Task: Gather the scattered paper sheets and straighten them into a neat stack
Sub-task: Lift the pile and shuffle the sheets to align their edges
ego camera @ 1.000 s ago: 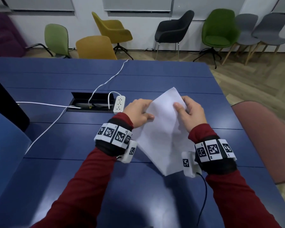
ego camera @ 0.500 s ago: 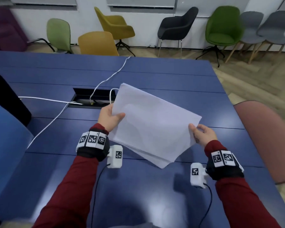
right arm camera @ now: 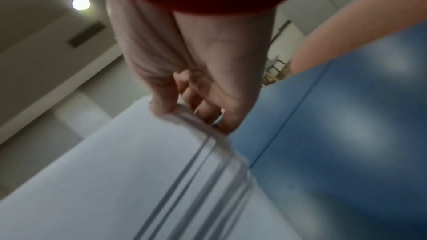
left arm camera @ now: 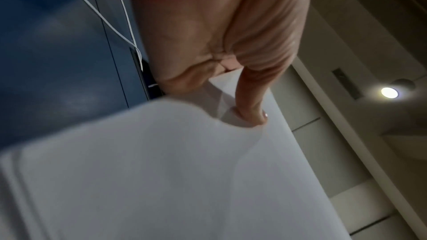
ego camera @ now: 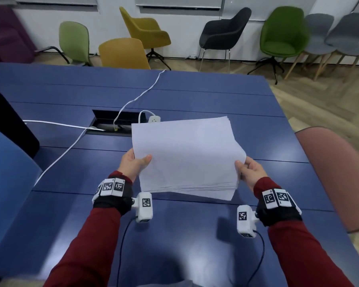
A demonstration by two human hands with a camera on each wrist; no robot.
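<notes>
A stack of white paper sheets (ego camera: 184,154) hangs tilted above the blue table (ego camera: 195,235), near edge low and far edge raised. Its near edges are slightly fanned. My left hand (ego camera: 135,164) pinches the stack's left edge, thumb on top, fingers hidden underneath. My right hand (ego camera: 249,170) pinches the right edge the same way. In the left wrist view the thumb (left arm camera: 251,105) presses on the top sheet (left arm camera: 161,171). In the right wrist view my right hand (right arm camera: 184,101) grips the fanned sheets (right arm camera: 138,171), thumb on top and fingers beneath.
White cables (ego camera: 71,146) and a white power strip (ego camera: 154,119) lie by a cable hatch (ego camera: 112,123) just beyond the paper. A pink chair back (ego camera: 336,172) stands at the right table edge. A blue object (ego camera: 6,179) sits at left. Several chairs line the far wall.
The sheets went from a diagonal bundle held close between both hands to a level, squared stack. My hands moved apart to its left and right edges, and the fanned corners drew closer together.
</notes>
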